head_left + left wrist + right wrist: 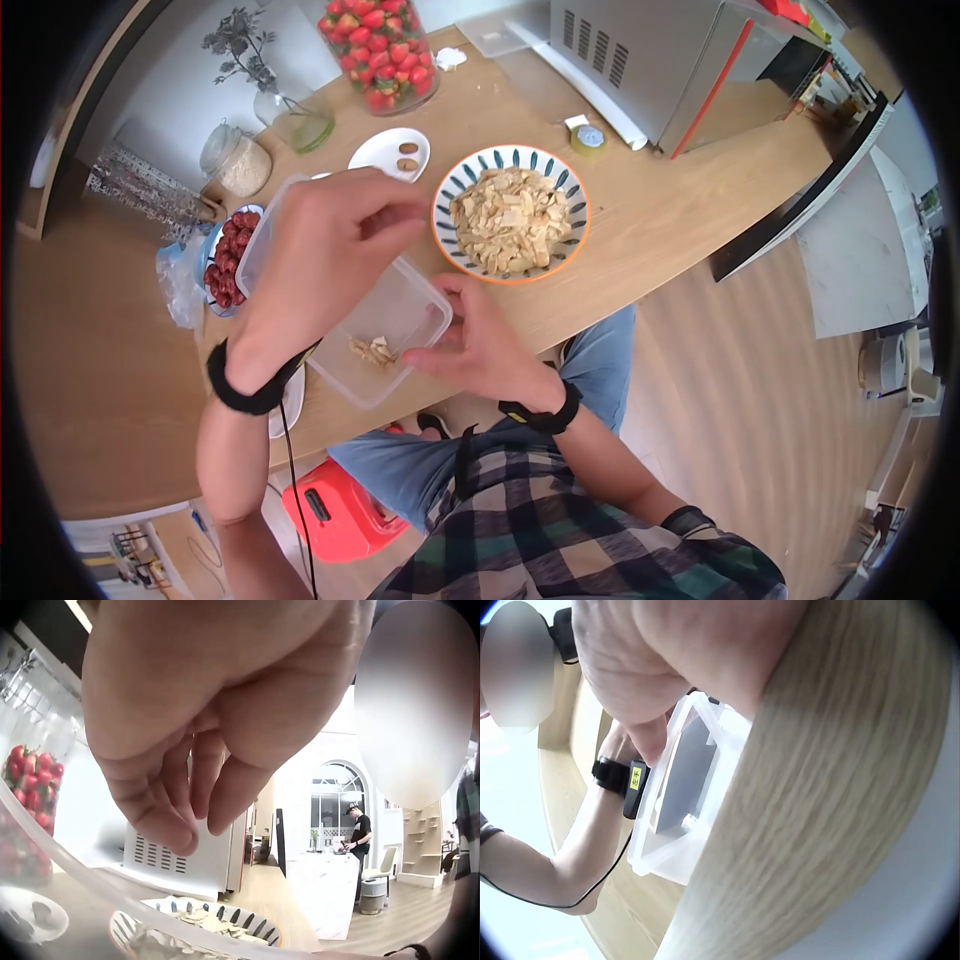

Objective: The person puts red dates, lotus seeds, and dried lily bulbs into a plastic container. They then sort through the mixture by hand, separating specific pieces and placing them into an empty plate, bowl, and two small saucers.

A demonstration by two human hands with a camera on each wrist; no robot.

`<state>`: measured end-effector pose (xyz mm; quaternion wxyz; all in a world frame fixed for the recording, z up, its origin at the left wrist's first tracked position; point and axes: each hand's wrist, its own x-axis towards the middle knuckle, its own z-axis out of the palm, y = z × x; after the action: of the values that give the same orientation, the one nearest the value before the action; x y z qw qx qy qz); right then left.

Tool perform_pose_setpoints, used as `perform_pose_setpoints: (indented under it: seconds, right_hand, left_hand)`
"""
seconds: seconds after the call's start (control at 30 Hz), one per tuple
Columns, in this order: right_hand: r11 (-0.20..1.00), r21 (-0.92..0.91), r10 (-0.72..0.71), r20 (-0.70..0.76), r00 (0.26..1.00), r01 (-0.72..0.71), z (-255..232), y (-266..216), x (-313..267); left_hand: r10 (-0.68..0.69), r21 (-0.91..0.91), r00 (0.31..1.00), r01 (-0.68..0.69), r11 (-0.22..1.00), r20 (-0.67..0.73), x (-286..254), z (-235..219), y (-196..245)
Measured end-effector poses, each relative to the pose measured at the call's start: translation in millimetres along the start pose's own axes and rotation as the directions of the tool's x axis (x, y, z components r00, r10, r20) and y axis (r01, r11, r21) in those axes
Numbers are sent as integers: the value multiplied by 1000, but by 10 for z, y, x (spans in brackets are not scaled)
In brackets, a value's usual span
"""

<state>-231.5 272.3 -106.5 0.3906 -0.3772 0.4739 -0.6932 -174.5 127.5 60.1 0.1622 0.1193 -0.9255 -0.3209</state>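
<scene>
A clear plastic box (425,285) stands tilted at the table's front edge, a few pale dried flakes (373,350) lying in its near end. My right hand (485,345) grips its right side, thumb (651,741) over the rim and fingers outside. Above the box is my left hand (330,235), fingers bent downward and nothing visible between them in the left wrist view. It hides the middle of the box. Just right of the left fingertips sits a patterned bowl (583,212) with an orange rim, heaped with pale dried slices (512,220).
Behind are a white dish (372,152) with small brown pieces, a strawberry jar (380,60), a glass vase (295,120) and a grain jar (240,165). Red dates (228,258) fill a plate at left. A microwave (640,50) stands back right; a red stool (340,510) is below.
</scene>
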Motion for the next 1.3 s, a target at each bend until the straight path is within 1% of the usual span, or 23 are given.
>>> perform_pose_setpoints:
  seconds: [0.03,0.07,0.1,0.17,0.2,0.23,0.33,0.37,0.43,0.47,0.53,0.67,0.73,0.87,0.93,0.97,1.03,1.17,1.23,1.3]
  right_hand:
    - [999,47,-19,19,1000,19,4,22,4]
    - [997,71,-1,27,1000,-1,9,50,4]
    - [997,75,1,27,1000,-3,1,81,17]
    - [996,85,8,34,999,-11,7,111,31]
    - [997,74,8,31,999,-10,11,98,35]
    - [998,60,4,27,1000,-6,12,83,44]
    - [996,89,27,34,999,-30,13,64,46]
    - [996,86,31,34,999,-34,7,64,45]
    - [994,99,42,44,998,-46,0,63,42]
    - [994,97,44,46,998,-48,0,62,47]
    - [996,80,33,42,999,-36,-1,70,49]
    - [994,104,20,31,999,-23,-1,106,45]
    - [996,92,16,28,999,-19,-1,89,45]
    - [996,82,17,17,1000,-18,4,79,44]
    - [998,70,7,16,1000,-8,5,89,45]
    - [997,72,10,16,1000,-11,8,73,42]
    - [996,61,59,33,998,-61,14,9,38]
    - [995,75,66,35,997,-69,14,17,41]
    - [999,39,4,13,1000,-4,9,81,50]
    - [998,54,6,15,1000,-7,10,76,49]
  left_hand:
    - [19,102,1000,-19,995,-6,-108,-81,25]
    - [32,205,999,-29,978,-9,-239,-148,21]
    - [4,214,1000,-4,977,1,-360,-175,-21]
    - [-35,214,987,1,977,154,-549,-192,-155]
    - [-19,214,971,-34,976,239,-638,-168,-314]
    - [-26,215,971,-26,976,237,-700,-112,-393]
    - [-68,421,905,-129,898,421,-807,-6,-440]
    - [-68,417,905,-126,900,420,-814,15,-455]
    - [-10,500,907,-223,837,422,-825,64,-510]
    - [-11,499,908,-220,838,419,-826,79,-529]
    - [1,523,895,-262,811,446,-828,115,-560]
    - [37,527,905,-279,803,423,-877,191,-620]
    - [95,445,899,-301,844,428,-926,196,-674]
    - [73,419,877,-299,857,475,-882,161,-667]
    - [-28,574,893,-264,775,449,-861,153,-682]
    - [-30,573,892,-264,776,451,-840,154,-670]
    - [-7,563,928,-220,797,373,-798,162,-621]
    - [13,549,908,-265,792,419,-808,155,-612]
    - [45,540,915,-276,795,402,-813,149,-642]
    - [36,553,921,-263,791,387,-815,143,-634]
